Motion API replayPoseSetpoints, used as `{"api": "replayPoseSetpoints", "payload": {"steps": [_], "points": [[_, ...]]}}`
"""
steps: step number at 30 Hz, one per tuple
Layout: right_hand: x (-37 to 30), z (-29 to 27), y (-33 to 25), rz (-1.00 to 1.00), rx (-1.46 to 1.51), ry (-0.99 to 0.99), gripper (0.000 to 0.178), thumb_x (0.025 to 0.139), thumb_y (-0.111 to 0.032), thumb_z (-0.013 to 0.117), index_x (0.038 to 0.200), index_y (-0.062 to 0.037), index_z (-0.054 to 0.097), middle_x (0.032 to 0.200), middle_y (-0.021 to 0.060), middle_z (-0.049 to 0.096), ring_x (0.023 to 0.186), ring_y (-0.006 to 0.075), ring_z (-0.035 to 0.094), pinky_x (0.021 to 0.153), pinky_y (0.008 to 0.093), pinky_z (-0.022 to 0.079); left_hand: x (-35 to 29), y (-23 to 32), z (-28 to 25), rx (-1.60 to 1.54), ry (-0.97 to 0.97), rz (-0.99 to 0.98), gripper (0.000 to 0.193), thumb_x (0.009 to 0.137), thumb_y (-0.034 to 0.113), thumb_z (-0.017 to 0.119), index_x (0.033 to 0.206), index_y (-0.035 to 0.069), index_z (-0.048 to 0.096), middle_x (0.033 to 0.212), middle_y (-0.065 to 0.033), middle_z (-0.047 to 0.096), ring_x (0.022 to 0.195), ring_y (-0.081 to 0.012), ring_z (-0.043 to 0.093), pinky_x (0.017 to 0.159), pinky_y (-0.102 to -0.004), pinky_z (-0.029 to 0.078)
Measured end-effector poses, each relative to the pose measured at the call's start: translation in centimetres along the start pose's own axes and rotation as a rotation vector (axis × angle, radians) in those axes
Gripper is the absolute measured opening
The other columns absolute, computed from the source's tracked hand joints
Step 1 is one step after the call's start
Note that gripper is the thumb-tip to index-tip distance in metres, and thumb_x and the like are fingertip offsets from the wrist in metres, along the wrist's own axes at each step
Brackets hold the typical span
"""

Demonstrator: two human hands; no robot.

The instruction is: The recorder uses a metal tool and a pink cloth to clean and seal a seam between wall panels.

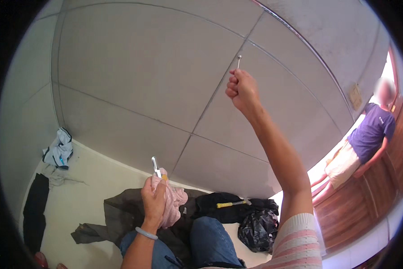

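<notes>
Head view: the right hand (244,88), fingers curled tight, grips a thin, pale, metal-tipped rod (238,63) up before the large grey wall tiles (161,58), contact unclear, while the left hand (152,204) closes around a crumpled pink cloth (171,209), a slim white-and-silver tool (156,167) protruding above it. Work at the wall appears under way; I cannot tell how much is done or left. Crumpled black plastic bag (258,232) lies near a yellow-handled hammer (228,205), contents hidden.

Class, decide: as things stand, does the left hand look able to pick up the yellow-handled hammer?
Probably not: the left hand is busy gripping a pink cloth, though nothing seems to cover the hammer.
</notes>
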State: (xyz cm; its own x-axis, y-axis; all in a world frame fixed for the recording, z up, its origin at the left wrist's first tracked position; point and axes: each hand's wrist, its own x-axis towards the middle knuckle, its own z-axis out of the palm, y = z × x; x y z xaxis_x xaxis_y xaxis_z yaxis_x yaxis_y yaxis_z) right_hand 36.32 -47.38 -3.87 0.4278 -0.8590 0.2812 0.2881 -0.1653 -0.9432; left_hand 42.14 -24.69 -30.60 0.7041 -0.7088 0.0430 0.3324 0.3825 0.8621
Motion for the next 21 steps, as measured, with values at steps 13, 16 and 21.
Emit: {"api": "replayPoseSetpoints", "payload": {"steps": [13, 16, 21], "points": [[5.1, 0.0, -3.7, -0.513, -0.728, 0.193, 0.024, 0.086, -0.016, 0.051, 0.076, 0.004, 0.061, 0.057, 0.0071, 0.053, 0.052, 0.0164, 0.051, 0.046, 0.0339, 0.039, 0.0, -0.4, 0.0, 0.001, 0.019, -0.002, 0.017, 0.088, 0.009, 0.057, 0.101, -0.001, 0.058, 0.089, -0.0026, 0.059, 0.08, -0.0081, 0.054, 0.071, -0.0237, 0.045], [5.9, 0.4, -5.0, -0.607, -0.898, 0.257, 0.025, 0.083, -0.017, 0.053, 0.074, 0.0051, 0.061, 0.06, 0.0136, 0.058, 0.055, 0.0217, 0.056, 0.056, 0.0371, 0.044, 0.0, -0.6, -0.2, 0.029, 0.035, -0.006, 0.015, 0.088, 0.009, 0.057, 0.099, -0.001, 0.058, 0.087, -0.0023, 0.059, 0.079, -0.0075, 0.053, 0.07, -0.0235, 0.044], [6.8, 0.3, -6.2, -0.663, -1.008, 0.272, 0.024, 0.08, -0.018, 0.054, 0.074, 0.004, 0.063, 0.064, 0.0204, 0.059, 0.06, 0.0279, 0.06, 0.061, 0.0391, 0.046, 0.1, -0.6, -0.2, 0.069, 0.029, 0.003, 0.013, 0.088, 0.009, 0.057, 0.097, -0.001, 0.058, 0.085, -0.0017, 0.058, 0.077, -0.0069, 0.052, 0.068, -0.0234, 0.043]]}}
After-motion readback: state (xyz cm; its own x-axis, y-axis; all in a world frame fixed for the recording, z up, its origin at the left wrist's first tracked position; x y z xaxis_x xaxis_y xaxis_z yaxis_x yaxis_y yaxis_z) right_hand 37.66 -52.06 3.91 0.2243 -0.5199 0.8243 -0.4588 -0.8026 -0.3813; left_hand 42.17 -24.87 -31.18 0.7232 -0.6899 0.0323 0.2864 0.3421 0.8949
